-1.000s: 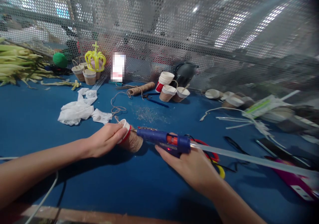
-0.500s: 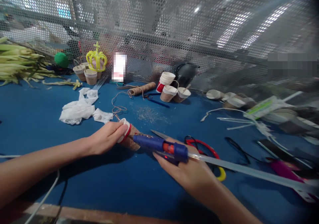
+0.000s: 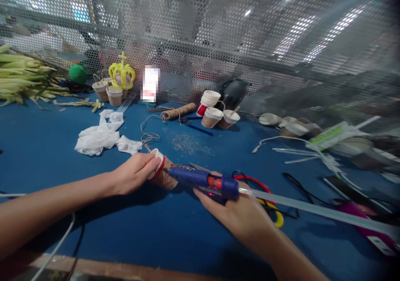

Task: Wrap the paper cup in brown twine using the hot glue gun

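Note:
My left hand (image 3: 137, 170) pinches the rim of a paper cup (image 3: 167, 176), tipped on its side. Brown twine wraps the cup's wall, and a red band shows just below the white rim. A loose strand of twine (image 3: 150, 137) runs from the cup back across the table. In my right hand (image 3: 240, 210) is a blue glue gun (image 3: 190, 176) with a long clear glue stick (image 3: 300, 206) sticking out of its back. The gun's nozzle meets the cup's side near the red band; whether it touches cannot be made out. Scissors (image 3: 253, 181) with red and yellow handles lie partly behind my right hand.
At the back of the blue table stand twine-wrapped cups (image 3: 212, 117), a stack of white cups (image 3: 210, 98), a twine roll (image 3: 179, 111) and a yellow crown (image 3: 122, 76). White crumpled tissue (image 3: 96, 139) lies left. Cables and a phone (image 3: 342, 193) lie right, before a perforated metal screen (image 3: 187, 51).
The glue gun and my right hand have shifted slightly to the right. My left hand keeps its grip on the cup, nearly in place.

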The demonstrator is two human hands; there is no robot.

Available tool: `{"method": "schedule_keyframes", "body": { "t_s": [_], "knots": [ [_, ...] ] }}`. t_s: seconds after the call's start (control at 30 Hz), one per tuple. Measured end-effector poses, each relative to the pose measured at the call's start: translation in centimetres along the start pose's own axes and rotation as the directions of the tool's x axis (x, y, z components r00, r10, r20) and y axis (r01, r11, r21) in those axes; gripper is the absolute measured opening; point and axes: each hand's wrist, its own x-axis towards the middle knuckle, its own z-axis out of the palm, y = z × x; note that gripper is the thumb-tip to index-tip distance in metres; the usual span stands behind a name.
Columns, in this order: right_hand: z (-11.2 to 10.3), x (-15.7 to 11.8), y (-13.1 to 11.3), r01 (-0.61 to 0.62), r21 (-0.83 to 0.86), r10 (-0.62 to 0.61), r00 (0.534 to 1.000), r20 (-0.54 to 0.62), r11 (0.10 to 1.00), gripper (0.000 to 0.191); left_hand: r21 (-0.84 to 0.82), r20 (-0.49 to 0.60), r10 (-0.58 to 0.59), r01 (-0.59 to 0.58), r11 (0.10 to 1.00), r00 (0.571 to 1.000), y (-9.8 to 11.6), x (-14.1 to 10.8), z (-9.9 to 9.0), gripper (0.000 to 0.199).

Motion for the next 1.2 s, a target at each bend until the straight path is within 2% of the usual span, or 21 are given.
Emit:
{"method": "schedule_keyframes", "body": {
  "t_s": [0.13, 0.3, 0.43, 0.57, 0.67, 0.87, 0.97, 1.07, 1.2],
  "knots": [
    [0.0, -0.1, 0.9, -0.005, -0.022, 0.005, 1.000, -0.009, 1.000, 0.013, 0.152, -0.016, 0.032, -0.029, 0.988, 0.999, -0.1, -0.1, -0.1, 0.042],
    [-0.2, -0.1, 1.9, 0.080, -0.077, -0.079, 0.997, 0.011, 0.994, 0.017, 0.141, 0.028, 0.102, -0.105, 0.984, 0.994, 0.1, -0.3, -0.2, 0.038],
    [-0.7, 0.6, 1.6, 0.152, -0.103, -0.148, 0.988, 0.047, 0.983, 0.021, 0.168, 0.034, 0.118, -0.122, 0.978, 0.992, 0.3, -0.3, -0.3, 0.036],
    [-1.0, 0.8, 1.2, 0.122, -0.098, -0.117, 0.991, 0.060, 0.988, 0.020, 0.175, 0.038, 0.123, -0.128, 0.976, 0.992, 0.3, -0.3, -0.2, 0.036],
    [-0.8, 0.5, 1.2, 0.071, -0.074, -0.068, 0.997, 0.040, 0.995, 0.017, 0.154, 0.037, 0.084, -0.088, 0.984, 0.996, 0.2, -0.2, -0.2, 0.038],
    [0.3, 0.3, 0.2, -0.054, -0.006, 0.054, 0.997, -0.059, 0.999, 0.013, 0.008, -0.028, -0.076, 0.076, 0.997, 0.997, 0.3, 0.1, 0.0, 0.045],
    [0.5, 0.1, -0.2, -0.055, 0.021, 0.055, 0.998, -0.014, 0.998, 0.007, -0.097, -0.026, -0.114, 0.111, 0.989, 0.993, 0.4, 0.3, 0.0, 0.048],
    [0.5, -0.2, -0.2, -0.069, 0.072, 0.066, 0.997, 0.039, 0.995, 0.010, -0.190, -0.003, -0.118, 0.116, 0.975, 0.993, 0.2, 0.5, 0.1, 0.050],
    [0.6, -0.5, 0.0, -0.046, 0.074, 0.041, 0.997, 0.065, 0.996, 0.010, -0.187, -0.037, -0.169, 0.159, 0.969, 0.985, -0.2, 0.6, 0.2, 0.050]
  ]
}}
